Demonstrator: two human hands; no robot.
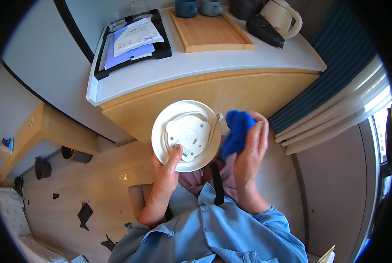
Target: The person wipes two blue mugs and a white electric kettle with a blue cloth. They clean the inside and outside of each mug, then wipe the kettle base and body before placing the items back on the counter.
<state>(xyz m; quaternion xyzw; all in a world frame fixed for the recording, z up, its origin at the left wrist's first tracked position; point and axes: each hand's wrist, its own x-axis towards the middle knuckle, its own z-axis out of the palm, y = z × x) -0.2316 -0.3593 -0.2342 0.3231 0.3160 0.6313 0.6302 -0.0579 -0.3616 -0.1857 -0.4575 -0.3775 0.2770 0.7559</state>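
My left hand grips the lower left rim of a round white kettle power base, its thumb lying on a small label. The underside faces up, showing screws and a pale cord coiled around the raised centre. In my right hand is a bunched blue cloth, just right of the base and apart from it. A cream electric kettle stands at the back right of the white countertop.
On the counter are a wooden tray, two mugs, a black tray with packets, and a black bag. Curtains hang at right. Bins and dark scraps are on the floor.
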